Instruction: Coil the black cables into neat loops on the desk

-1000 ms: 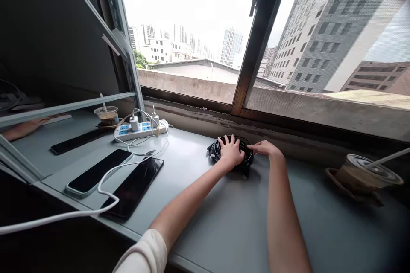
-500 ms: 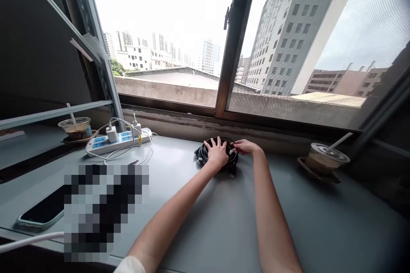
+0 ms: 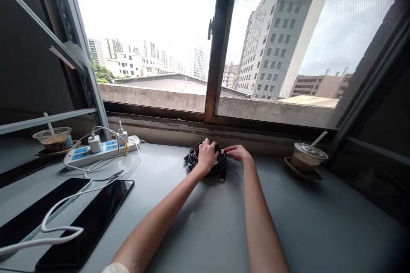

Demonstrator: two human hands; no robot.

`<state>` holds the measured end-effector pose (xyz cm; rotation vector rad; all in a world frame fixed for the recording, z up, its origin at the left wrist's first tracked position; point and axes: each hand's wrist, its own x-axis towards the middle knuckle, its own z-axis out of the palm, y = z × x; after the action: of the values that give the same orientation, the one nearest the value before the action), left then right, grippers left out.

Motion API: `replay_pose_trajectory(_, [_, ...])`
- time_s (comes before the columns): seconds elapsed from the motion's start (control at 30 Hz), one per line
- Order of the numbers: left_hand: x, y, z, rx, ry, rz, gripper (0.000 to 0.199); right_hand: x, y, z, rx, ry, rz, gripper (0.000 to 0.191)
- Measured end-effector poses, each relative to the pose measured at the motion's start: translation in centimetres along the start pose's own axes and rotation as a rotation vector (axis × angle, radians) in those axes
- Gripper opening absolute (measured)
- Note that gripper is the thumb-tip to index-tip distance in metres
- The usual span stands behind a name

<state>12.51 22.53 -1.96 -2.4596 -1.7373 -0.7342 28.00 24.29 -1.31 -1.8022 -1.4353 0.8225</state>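
A coil of black cable (image 3: 193, 156) with light-coloured connectors lies on the grey table near the window wall. My left hand (image 3: 207, 153) is on top of the coil, its fingers bent and drawn together over the cable near a connector. At the coil's right edge, my right hand (image 3: 237, 152) has its fingers closed around the cable end beside a whitish connector (image 3: 222, 151). The fingertips are small, and parts of the coil are hidden under my left hand.
A white power strip (image 3: 109, 150) with chargers and white cables stands left. Dark flat devices (image 3: 92, 222) lie at the front left. One lidded cup (image 3: 309, 156) stands right, another (image 3: 54, 138) far left beside a metal frame (image 3: 80, 51).
The view has turned slightly to the right. My left hand's spread fingers have drawn together on the coil. My right hand remains at the coil's right edge.
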Motion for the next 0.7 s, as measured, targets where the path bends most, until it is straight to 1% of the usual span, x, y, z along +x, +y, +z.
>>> replay_pose_trajectory(0.17, [0.2, 0.1, 0.2, -0.026, -0.061, 0.148, 0.032, 1.0, 1.1, 1.3, 0.007, 0.141, -0.06, 0.024])
replay_pose_trajectory(0.23, [0.5, 0.0, 0.0, -0.041, -0.052, 0.166, 0.03, 1.4, 1.6, 1.8, 0.001, 0.204, -0.075, 0.025])
replay_pose_trajectory(0.3, [1.0, -0.4, -0.6, -0.057, -0.003, 0.137, 0.032, 1.7, 2.2, 2.2, -0.021, 0.266, -0.07, 0.027])
replay_pose_trajectory(0.37, [1.6, -1.5, -1.5, -0.062, 0.068, 0.045, 0.037, 1.7, 2.9, 2.5, -0.062, 0.307, -0.043, 0.027])
replay_pose_trajectory(0.43, [2.0, -3.4, -2.3, -0.053, 0.121, -0.093, 0.042, 1.7, 3.5, 2.9, -0.116, 0.321, -0.01, 0.027])
replay_pose_trajectory(0.47, [2.1, -4.6, -2.5, -0.047, 0.127, -0.166, 0.044, 1.6, 3.8, 3.1, -0.142, 0.321, 0.004, 0.027])
replay_pose_trajectory(0.53, [1.9, -7.3, -2.3, -0.042, 0.089, -0.307, 0.046, 1.6, 4.2, 3.4, -0.183, 0.321, 0.023, 0.027])
replay_pose_trajectory(0.6, [1.4, -9.7, -1.5, -0.043, 0.01, -0.422, 0.042, 1.6, 4.5, 3.6, -0.205, 0.327, 0.038, 0.028])
replay_pose_trajectory(0.63, [1.0, -10.6, -0.9, -0.042, -0.023, -0.458, 0.038, 1.6, 4.6, 3.6, -0.21, 0.332, 0.046, 0.028])
replay_pose_trajectory(0.7, [0.3, -11.8, 0.1, -0.037, -0.065, -0.49, 0.031, 1.7, 4.8, 3.8, -0.212, 0.343, 0.063, 0.029])
